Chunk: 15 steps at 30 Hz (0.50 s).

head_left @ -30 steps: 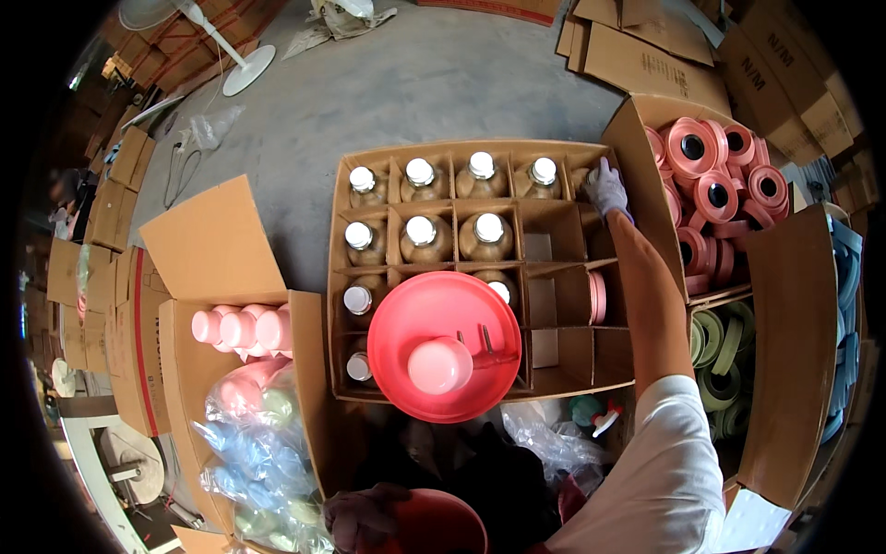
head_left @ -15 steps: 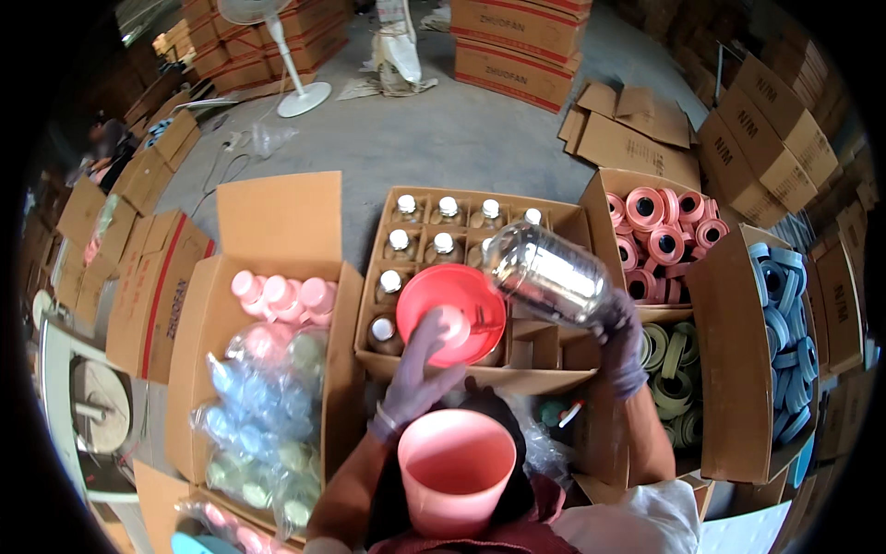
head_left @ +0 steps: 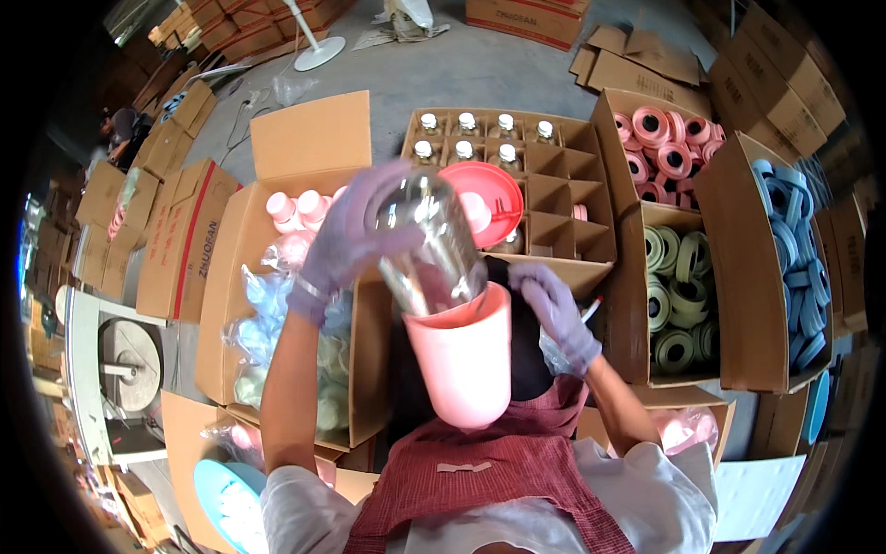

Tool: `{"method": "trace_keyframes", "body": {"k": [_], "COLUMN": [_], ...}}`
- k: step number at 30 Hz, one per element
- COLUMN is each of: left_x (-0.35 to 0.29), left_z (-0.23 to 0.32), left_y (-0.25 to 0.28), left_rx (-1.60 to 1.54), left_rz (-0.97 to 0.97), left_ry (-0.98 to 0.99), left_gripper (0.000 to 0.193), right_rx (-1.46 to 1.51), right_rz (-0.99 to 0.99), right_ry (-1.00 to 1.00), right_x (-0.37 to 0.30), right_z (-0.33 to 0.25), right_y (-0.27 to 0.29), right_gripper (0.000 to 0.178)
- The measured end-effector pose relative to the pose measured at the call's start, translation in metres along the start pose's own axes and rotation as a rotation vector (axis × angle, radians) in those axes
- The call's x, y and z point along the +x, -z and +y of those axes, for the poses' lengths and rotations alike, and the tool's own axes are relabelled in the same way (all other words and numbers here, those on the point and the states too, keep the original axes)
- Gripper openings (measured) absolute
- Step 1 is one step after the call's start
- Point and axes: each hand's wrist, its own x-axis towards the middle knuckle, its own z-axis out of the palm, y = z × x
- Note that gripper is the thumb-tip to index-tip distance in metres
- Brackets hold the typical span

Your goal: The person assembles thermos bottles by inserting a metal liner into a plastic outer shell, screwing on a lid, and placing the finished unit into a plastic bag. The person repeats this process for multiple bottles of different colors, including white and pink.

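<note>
A tilted, silvery glass flask liner (head_left: 432, 242) has its lower end in the mouth of a pink plastic tumbler-shaped shell (head_left: 461, 365) at my lap. My left hand (head_left: 355, 231), in a thin purple glove, is wrapped round the liner's upper part. To the right of the shell, my gloved right hand (head_left: 561, 319) is apart from it, empty, its fingers loosely bent and spread. Just beyond the liner, a red bowl (head_left: 506, 196) holding a pale pink round piece rests on a divided carton (head_left: 577, 268). White-capped bottles (head_left: 464, 148) stand in its far and left compartments.
On the left, an open carton (head_left: 369, 369) holds pink parts and bagged blue and green ones. Cartons at right hold pink rings (head_left: 651, 129), green rings (head_left: 688, 263) and blue rings (head_left: 794, 231). A fan base (head_left: 320, 54) stands on the far floor.
The glass liner has come from my right hand above the carton into my left, and now enters the pink shell. My right hand has let go and drawn back. My view has tilted down.
</note>
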Motion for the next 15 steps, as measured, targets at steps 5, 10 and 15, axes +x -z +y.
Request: {"method": "trace_keyframes", "body": {"k": [5,10,15], "left_x": [-0.133,-0.301,-0.257], "left_z": [-0.076,-0.214,-0.171], "left_y": [0.001,-0.032,-0.084], "left_rx": [0.111,0.476,0.284], "left_rz": [0.281,0.081,0.022], "left_ry": [0.234,0.347,0.269], "left_gripper": [0.062,0.054,0.054], "right_rx": [-0.288,-0.170,-0.097], "right_rz": [-0.109,-0.160,-0.497], "right_ry": [0.217,0.474,0.450], "right_x": [-0.153,-0.120,-0.018], "right_z": [0.024,0.038,-0.081], "right_y": [-0.021,-0.078,-0.059], "right_gripper": [0.056,0.098,0.093]}}
